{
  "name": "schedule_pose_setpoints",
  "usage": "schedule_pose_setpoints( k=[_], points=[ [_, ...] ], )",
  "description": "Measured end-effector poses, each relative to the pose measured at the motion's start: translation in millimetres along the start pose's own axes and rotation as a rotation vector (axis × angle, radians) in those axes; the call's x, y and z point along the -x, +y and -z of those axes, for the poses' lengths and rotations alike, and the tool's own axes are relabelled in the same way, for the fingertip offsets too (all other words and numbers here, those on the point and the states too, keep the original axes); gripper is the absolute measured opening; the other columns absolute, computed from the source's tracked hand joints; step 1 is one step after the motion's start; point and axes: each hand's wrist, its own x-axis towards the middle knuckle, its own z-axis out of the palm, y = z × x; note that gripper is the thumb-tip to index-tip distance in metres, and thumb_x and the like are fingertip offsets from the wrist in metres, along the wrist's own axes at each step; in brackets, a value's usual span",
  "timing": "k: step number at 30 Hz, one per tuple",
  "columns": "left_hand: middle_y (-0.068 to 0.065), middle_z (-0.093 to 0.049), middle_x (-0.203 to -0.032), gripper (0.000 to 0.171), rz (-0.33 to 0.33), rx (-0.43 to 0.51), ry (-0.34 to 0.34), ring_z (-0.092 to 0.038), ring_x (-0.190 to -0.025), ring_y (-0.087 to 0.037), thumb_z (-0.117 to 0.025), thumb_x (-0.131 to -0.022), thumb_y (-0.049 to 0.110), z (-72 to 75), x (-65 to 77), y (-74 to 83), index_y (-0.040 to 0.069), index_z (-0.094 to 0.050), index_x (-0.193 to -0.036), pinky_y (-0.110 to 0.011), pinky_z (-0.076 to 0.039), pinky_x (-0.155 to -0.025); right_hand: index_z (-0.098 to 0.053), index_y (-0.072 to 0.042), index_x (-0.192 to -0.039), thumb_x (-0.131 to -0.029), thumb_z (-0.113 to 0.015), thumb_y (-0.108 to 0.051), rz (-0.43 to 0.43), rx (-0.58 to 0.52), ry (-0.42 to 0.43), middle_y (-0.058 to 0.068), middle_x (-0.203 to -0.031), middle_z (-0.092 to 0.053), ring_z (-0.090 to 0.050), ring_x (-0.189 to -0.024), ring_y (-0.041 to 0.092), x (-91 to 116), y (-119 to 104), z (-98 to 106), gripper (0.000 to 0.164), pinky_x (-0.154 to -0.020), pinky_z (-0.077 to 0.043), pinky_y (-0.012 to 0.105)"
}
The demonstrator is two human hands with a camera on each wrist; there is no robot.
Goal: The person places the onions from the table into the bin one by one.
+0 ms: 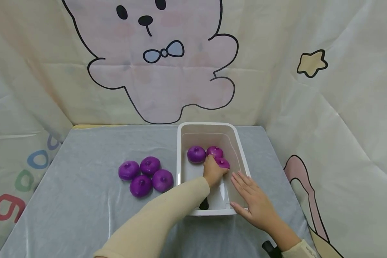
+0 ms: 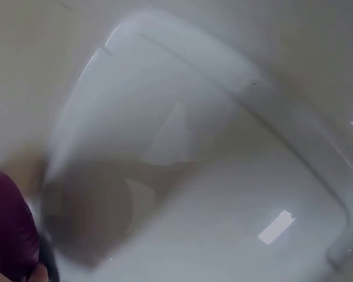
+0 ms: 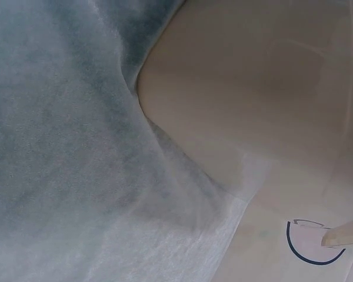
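A white plastic bin (image 1: 209,212) holds three shiny purple onions. My left hand (image 1: 214,171) reaches down into it and grips one onion (image 1: 223,163), its fingers and thumb round the sides. That onion (image 2: 10,226) also shows at the lower left edge of the left wrist view, with a fingertip against it. Beside it in the bin lie a second onion (image 1: 214,152) and, farther left, a third onion (image 1: 196,154). My right hand (image 1: 253,200) lies with straight fingers at the bin's right wall and near corner. The right wrist view does not show its fingers.
Several more purple onions (image 1: 141,186) sit in a cluster on the grey cloth-covered table (image 1: 74,215), left of the bin. Printed fabric walls (image 1: 277,71) stand behind and at both sides. A dark strap-like object (image 1: 271,248) is at the right wrist.
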Motion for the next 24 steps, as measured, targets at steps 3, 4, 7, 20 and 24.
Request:
schedule_pose_setpoints(
  k=[3, 4, 7, 20, 24],
  points=[
    [-0.024, -0.059, -0.125, 0.08, 0.017, -0.012, -0.031, -0.057, -0.121, -0.036, -0.091, -0.066, 0.014, -0.2, 1.2, -3.1, -0.008, -0.048, -0.13, -0.043, -0.047, -0.109, -0.049, -0.004, -0.145, -0.103, -0.037, -0.056, -0.004, 0.001, -0.003, 0.006, -0.154, -0.047, -0.036, -0.148, 0.022, 1, 0, 0, 0.068, -0.127, -0.009, 0.024],
    [-0.024, -0.059, -0.125, 0.08, 0.022, -0.009, -0.04, -0.057, -0.121, -0.036, -0.091, -0.066, 0.013, 0.5, 1.4, -3.5, -0.009, -0.048, -0.13, -0.043, -0.047, -0.109, -0.049, -0.004, -0.145, -0.103, -0.037, -0.056, -0.005, 0.003, -0.004, 0.007, -0.153, -0.048, -0.036, -0.147, 0.022, 1, -1, 0, 0.068, -0.127, -0.009, 0.024],
    [-0.024, -0.059, -0.126, 0.081, 0.047, -0.008, -0.07, -0.057, -0.122, -0.035, -0.091, -0.065, 0.009, 3.0, 1.6, -3.6, -0.01, -0.047, -0.131, -0.042, -0.046, -0.11, -0.049, -0.005, -0.146, -0.102, -0.037, -0.057, -0.012, 0.007, -0.005, 0.009, -0.151, -0.05, -0.037, -0.147, 0.021, 1, -1, 1, 0.069, -0.127, -0.009, 0.024],
    [-0.029, -0.043, -0.149, 0.1, 0.209, 0.079, -0.14, -0.043, -0.14, -0.037, -0.087, -0.072, 0.016, 24.0, 4.0, 41.2, -0.012, -0.028, -0.148, -0.042, -0.035, -0.119, -0.05, -0.004, -0.145, -0.103, -0.035, -0.057, -0.004, 0.002, 0.019, 0.015, -0.145, -0.055, -0.038, -0.147, 0.022, 1, 0, 0, 0.069, -0.127, -0.01, 0.025],
    [-0.025, -0.043, -0.15, 0.089, 0.176, 0.268, -0.253, -0.044, -0.14, -0.036, -0.084, -0.077, 0.016, 60.2, 10.4, 71.5, -0.008, -0.034, -0.147, -0.042, -0.037, -0.118, -0.049, -0.004, -0.145, -0.103, -0.036, -0.056, -0.001, -0.004, 0.017, 0.016, -0.145, -0.056, -0.037, -0.147, 0.022, 0, 0, 0, 0.069, -0.127, -0.009, 0.025]
  ],
)
